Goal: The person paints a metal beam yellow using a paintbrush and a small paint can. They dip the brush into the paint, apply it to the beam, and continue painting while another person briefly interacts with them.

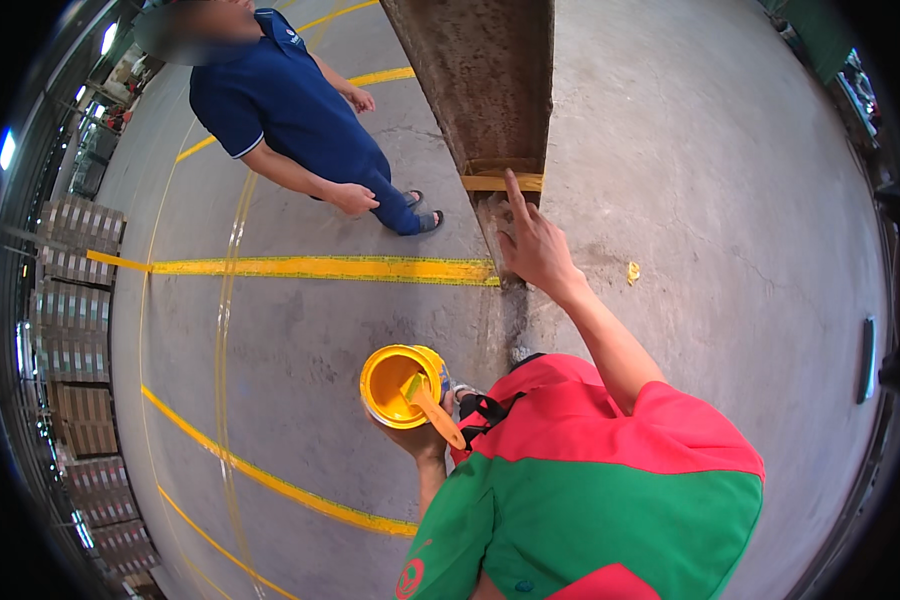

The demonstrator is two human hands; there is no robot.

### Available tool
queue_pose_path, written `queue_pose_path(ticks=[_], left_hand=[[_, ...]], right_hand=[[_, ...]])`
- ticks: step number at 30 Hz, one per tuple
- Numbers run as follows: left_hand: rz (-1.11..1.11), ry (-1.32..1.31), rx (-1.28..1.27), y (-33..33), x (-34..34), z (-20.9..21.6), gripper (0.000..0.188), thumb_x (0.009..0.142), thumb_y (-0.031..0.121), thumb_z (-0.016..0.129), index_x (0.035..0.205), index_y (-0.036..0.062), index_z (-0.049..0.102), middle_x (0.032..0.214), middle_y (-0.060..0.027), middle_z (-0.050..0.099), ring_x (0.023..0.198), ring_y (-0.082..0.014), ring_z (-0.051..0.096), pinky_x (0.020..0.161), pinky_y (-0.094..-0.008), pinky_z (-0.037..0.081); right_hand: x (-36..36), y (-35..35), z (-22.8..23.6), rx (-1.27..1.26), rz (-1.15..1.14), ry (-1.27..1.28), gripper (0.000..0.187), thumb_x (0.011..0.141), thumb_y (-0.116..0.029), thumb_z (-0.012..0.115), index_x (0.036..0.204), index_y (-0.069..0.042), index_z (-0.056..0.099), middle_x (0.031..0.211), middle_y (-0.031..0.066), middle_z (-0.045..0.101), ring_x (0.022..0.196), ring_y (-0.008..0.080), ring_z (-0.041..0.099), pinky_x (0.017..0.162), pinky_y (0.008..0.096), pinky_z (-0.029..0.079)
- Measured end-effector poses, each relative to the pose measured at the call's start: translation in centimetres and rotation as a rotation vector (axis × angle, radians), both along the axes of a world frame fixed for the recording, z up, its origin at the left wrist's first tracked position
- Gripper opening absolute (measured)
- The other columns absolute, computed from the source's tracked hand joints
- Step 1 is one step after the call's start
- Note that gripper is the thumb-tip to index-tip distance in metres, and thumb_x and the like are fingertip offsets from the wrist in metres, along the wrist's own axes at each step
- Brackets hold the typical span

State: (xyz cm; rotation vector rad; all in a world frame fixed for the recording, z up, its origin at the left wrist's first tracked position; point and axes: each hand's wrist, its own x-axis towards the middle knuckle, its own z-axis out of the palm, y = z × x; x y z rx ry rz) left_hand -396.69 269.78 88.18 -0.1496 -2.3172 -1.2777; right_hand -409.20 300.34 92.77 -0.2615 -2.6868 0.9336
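My left hand [416, 440] is wrapped round a paint can [368, 378] with yellow paint inside, held low in front of me. A paintbrush with an orange handle [440, 418] leans in the can, its bristles down in the yellow. Out ahead, my right hand [538, 248] holds nothing; its index finger stretches up and its thumb stands apart. That fingertip is at a strip of tan tape [485, 183] across the lower part of a rusty steel column [495, 90]. Whether it touches the tape, I cannot tell.
A person in dark blue [295, 110] stands left of the column. Yellow bands [330, 268] cross the grey concrete floor [730, 150]. A crumpled yellow scrap [633, 272] lies right of the column. Stacked pallets [75, 330] line the far left.
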Motion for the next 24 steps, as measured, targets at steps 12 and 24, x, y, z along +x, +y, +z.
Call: queue_pose_path(ticks=[12, 24], left_hand=[[0.027, 0.001, -0.081, 0.1, 0.4, 0.4, 0.120, 0.059, 0.036, 0.097, 0.152, 0.0023, 0.028, 0.146, -0.0163, 0.046, 0.136, -0.0326, 0.048, 0.117, -0.0451, 0.036], [0.011, 0.009, -0.059, 0.0, 0.5, 0.0, 0.124, 0.056, 0.032, 0.099, 0.150, 0.0015, 0.024, 0.144, -0.0154, 0.046, 0.131, -0.0304, 0.052, 0.116, -0.0442, 0.037]], right_hand=[[2.2, 0.0, -2.6, -0.066, 0.024, -0.025, 0.097, 0.089, -0.017, 0.068, 0.165, -0.015, 0.007, 0.109, 0.0313, 0.064, 0.098, 0.0512, 0.063, 0.083, 0.0547, 0.051], [3.6, -0.3, -3.8, -0.184, 0.020, -0.163, 0.101, 0.089, -0.018, 0.070, 0.165, -0.019, 0.004, 0.114, 0.0291, 0.063, 0.101, 0.0511, 0.064, 0.086, 0.0567, 0.053]])
